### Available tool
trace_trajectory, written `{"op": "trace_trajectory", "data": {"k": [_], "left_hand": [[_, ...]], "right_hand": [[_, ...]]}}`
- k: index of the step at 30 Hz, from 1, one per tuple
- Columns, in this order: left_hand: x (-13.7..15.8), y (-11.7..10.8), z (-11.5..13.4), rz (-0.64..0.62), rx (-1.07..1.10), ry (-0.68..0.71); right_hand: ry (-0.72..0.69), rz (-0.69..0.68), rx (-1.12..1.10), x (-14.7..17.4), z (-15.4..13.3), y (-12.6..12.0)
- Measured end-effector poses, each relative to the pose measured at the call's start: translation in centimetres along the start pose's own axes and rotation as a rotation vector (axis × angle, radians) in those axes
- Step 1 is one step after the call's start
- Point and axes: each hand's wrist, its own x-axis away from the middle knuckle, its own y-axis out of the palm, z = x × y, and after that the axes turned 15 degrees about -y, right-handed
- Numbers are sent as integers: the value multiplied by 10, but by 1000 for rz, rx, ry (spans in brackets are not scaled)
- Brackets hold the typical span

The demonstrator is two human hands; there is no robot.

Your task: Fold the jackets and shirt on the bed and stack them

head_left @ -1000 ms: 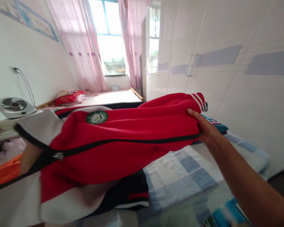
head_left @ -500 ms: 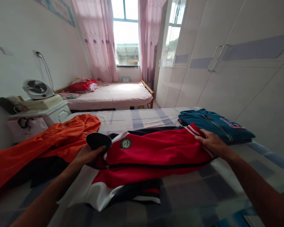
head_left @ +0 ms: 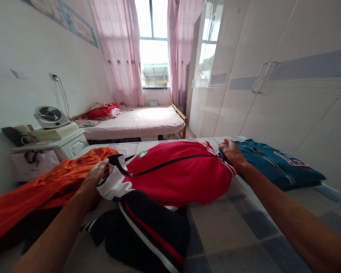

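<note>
A red zip-up jacket [head_left: 170, 174] with white shoulders, a green round badge and dark striped sleeves stretches sideways over the checked bed. My left hand [head_left: 98, 172] is closed on its collar end. At the striped hem, my right hand [head_left: 231, 151] grips the far edge, fingers bent. The jacket's body bulges up between the two hands, its dark zip running along the middle. One black sleeve with red and white stripes lies toward me. Beside my left hand lies an orange garment [head_left: 65, 170]; just past my right hand is a folded teal jacket [head_left: 269, 159].
The checked bedsheet [head_left: 216, 223] spreads under the clothes. A pink-covered bed [head_left: 139, 123] stands by the window. At left, a fan [head_left: 51, 115] sits on a white cabinet [head_left: 74, 144] beside a paper bag [head_left: 35, 165]. White wardrobes [head_left: 295, 110] line the right side.
Both hands have shifted up and away with the jacket, the right one also leftward. More of the red front now faces me, and the near sleeve has spread out toward me.
</note>
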Motion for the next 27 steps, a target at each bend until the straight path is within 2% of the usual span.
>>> {"op": "trace_trajectory", "data": {"k": [2,4,5,8,10,12,14,16,19,22,25,27], "left_hand": [[12,4,-20,-47,49,-39],[25,2,-37,-56,12,23],[32,1,-45,-47,-50,122],[55,1,-58,-28,-341,567],[69,8,-59,-58,-502,796],[81,20,-54,-85,-580,890],[87,35,-46,-102,-591,905],[89,49,-35,-164,-574,889],[82,50,-15,-293,-489,768],[73,18,4,-318,-275,620],[73,-31,9,-348,-139,554],[82,-59,-3,-489,-174,490]], "right_hand": [[-12,-69,36,36,9,5],[-84,-122,111,73,15,3],[-121,-137,149,89,17,-1],[-150,-135,205,120,21,-13],[-30,-107,188,125,26,-18],[125,-117,101,119,31,-17],[192,-176,-36,108,35,-11],[191,-229,-138,96,35,-2],[152,-194,-206,80,23,7],[-18,-95,-168,69,-7,-6],[-169,28,94,69,-35,-47],[-170,59,264,78,-39,-80]]}}
